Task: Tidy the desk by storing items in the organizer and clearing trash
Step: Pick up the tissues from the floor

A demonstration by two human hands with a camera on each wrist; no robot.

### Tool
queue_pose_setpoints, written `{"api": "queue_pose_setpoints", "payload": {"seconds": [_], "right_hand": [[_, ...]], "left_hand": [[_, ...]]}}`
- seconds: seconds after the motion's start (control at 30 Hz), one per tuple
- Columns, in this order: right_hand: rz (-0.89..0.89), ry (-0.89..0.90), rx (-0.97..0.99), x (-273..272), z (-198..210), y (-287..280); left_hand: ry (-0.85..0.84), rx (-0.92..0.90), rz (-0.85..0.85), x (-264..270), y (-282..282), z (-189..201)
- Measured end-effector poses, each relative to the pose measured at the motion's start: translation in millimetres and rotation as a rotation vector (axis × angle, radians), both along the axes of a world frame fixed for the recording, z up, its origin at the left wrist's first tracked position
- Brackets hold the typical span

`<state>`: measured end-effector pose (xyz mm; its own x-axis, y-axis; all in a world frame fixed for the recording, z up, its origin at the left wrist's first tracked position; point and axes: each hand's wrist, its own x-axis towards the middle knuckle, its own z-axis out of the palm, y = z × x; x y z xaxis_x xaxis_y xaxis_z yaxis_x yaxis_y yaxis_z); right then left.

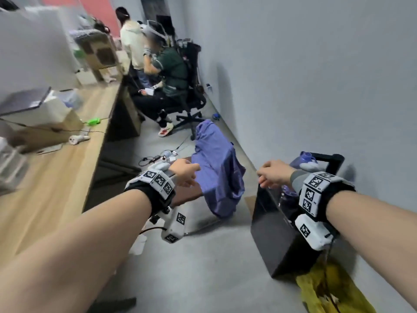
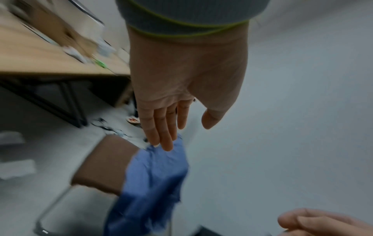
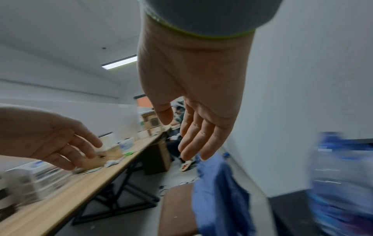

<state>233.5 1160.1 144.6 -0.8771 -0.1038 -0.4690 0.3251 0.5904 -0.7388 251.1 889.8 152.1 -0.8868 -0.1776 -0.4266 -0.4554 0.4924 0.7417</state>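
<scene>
Both hands hang in the air over the floor, to the right of the wooden desk (image 1: 56, 177). My left hand (image 1: 187, 177) is open with straight fingers and holds nothing; in the left wrist view it (image 2: 187, 135) hovers above a blue cloth (image 2: 153, 183). My right hand (image 1: 266, 177) is empty too, its fingers relaxed (image 3: 179, 138), just above the rim of a black bin (image 1: 277, 240) by the wall. Blurred plastic bottles (image 3: 339, 175) stick out of the bin. On the desk lie a cardboard box (image 1: 45, 129), a green item (image 1: 93, 121) and a white item (image 1: 77, 138).
The blue cloth (image 1: 218, 168) drapes over a brown-seated chair (image 2: 105, 162) between desk and bin. Cables (image 1: 158, 157) lie on the floor beyond it, a yellow bag (image 1: 334, 290) beside the bin. Two people (image 1: 167, 71) are at the far end, one on an office chair.
</scene>
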Motion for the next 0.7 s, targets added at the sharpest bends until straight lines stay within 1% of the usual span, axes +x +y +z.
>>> {"api": "queue_pose_setpoints", "payload": {"seconds": [0.03,0.07,0.13,0.17,0.23,0.37,0.43,0.5,0.57,0.6,0.63,0.67,0.7], "right_hand": [[0.035,0.003,0.003,-5.4,-0.1,-20.2],[0.096,0.008,-0.011,-19.4,-1.4,-59.0],[0.155,0.004,-0.009,-29.9,-1.0,-98.3],[0.209,-0.007,-0.025,-40.8,-4.3,-138.9],[0.252,0.011,-0.003,-50.0,-4.5,-175.3],[0.420,0.019,0.046,-77.6,-6.9,-280.5],[0.490,-0.005,0.039,-98.9,-16.3,-335.4],[0.516,-0.007,0.037,-109.2,-23.3,-359.9],[0.565,-0.012,0.056,-132.6,-41.0,-399.8],[0.584,-0.020,0.066,-138.6,-47.4,-410.9],[0.607,-0.039,0.070,-148.5,-55.8,-424.7],[0.635,-0.066,0.083,-169.5,-68.2,-449.2],[0.652,-0.082,0.090,-181.0,-74.9,-462.0]], "left_hand": [[-0.011,-0.018,0.029,1.3,-22.4,1.1],[-0.018,-0.036,0.085,2.6,-63.2,1.7],[-0.034,-0.034,0.145,2.4,-106.3,-2.6],[-0.032,-0.035,0.194,6.7,-143.1,-1.5],[-0.022,-0.005,0.239,9.1,-177.2,-4.6],[-0.042,0.038,0.367,20.7,-263.4,-15.8],[-0.047,0.049,0.431,21.1,-303.6,-28.6],[-0.070,0.067,0.445,19.9,-319.4,-40.9],[-0.099,0.032,0.482,7.4,-345.2,-59.2],[-0.108,0.007,0.483,3.4,-351.9,-64.9],[-0.126,-0.011,0.480,-5.2,-359.0,-70.5],[-0.133,-0.016,0.485,-25.0,-376.0,-82.4],[-0.135,-0.018,0.481,-37.2,-381.9,-84.3]]}}
